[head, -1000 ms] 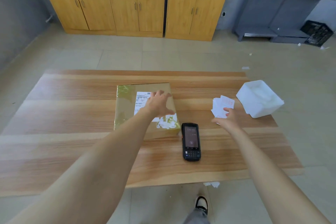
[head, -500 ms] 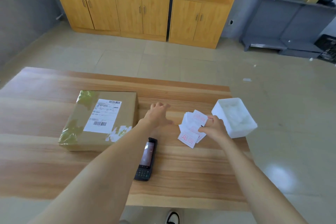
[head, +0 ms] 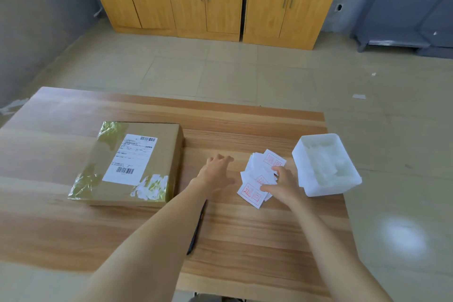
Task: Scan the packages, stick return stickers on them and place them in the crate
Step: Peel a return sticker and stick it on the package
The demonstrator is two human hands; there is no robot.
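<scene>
Right hand point(head: 285, 185) pinches the fanned stickers point(head: 252, 192) against the table point(head: 245, 127), thumb and curled fingers on the stack. Left hand point(head: 215, 171) is spread just left of them, holding nothing. Scanner point(head: 196, 230) is mostly hidden under the left forearm, only a dark edge showing. Package point(head: 137, 162) lies label-up, left of both hands and untouched.

The one camera rides on the person's head, above and behind both hands, tilted forward and down. The left hand point(head: 215, 172) and the right hand point(head: 285, 185), gripping the stickers point(head: 252, 193), sit near, mid-frame. Past them it faces across the table point(head: 245, 240) toward the wooden cabinets point(head: 208, 0).
</scene>
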